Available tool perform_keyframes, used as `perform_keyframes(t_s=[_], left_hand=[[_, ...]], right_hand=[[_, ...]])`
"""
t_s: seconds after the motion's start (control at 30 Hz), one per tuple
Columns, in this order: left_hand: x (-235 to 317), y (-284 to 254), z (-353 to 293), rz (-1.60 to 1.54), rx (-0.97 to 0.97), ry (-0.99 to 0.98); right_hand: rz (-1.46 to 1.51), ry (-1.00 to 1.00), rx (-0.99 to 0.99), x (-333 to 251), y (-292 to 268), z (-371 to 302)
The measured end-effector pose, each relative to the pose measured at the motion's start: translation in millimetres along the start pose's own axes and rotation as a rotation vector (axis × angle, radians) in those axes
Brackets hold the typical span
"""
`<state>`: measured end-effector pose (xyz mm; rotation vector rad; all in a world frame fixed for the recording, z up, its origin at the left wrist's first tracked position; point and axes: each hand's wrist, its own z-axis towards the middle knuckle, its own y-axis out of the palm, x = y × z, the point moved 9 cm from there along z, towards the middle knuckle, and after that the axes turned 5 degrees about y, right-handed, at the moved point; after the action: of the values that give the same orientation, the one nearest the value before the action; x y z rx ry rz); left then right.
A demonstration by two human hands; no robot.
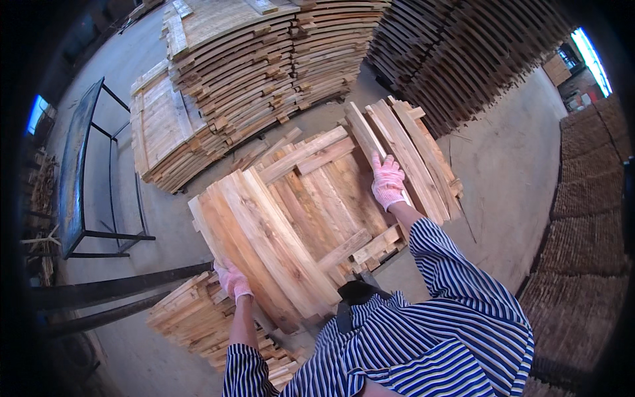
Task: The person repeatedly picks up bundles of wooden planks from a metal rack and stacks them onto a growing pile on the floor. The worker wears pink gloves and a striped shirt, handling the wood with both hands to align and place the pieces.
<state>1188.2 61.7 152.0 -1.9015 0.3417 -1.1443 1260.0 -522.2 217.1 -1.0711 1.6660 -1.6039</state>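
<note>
My left hand [234,282], in a pink and white knit glove, is at the outer left edge of a group of wide wooden boards [261,241] lying side by side. Its fingers close on the edge of the outermost board and are partly hidden. My right hand [388,182], gloved the same way, is wrapped over a narrow wooden board [365,132] at the right side of the pile. More boards [417,159] lie just right of that hand. Between my hands, a lower layer of planks [321,205] shows, with short wood pieces [374,248] along its near edge.
Tall stacks of wooden panels [245,73] stand beyond the pile, with dark stacked slats [463,59] at the far right. A black metal frame table [79,172] is on the left. Another wood stack [192,317] sits near my left forearm. Brown stacks [582,264] line the right side.
</note>
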Motion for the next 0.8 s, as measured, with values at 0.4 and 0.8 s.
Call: perform_keyframes(t_s=[0.4,0.8], left_hand=[[-14.8,8.1,6.3,0.020,0.041,0.037],[-13.0,5.5,8.3,-0.068,0.025,0.090]], right_hand=[[0.274,0.010,-0.115,-27.9,20.7,-48.7],[0.716,-0.337,-0.369,-171.1,2.5,-123.8]])
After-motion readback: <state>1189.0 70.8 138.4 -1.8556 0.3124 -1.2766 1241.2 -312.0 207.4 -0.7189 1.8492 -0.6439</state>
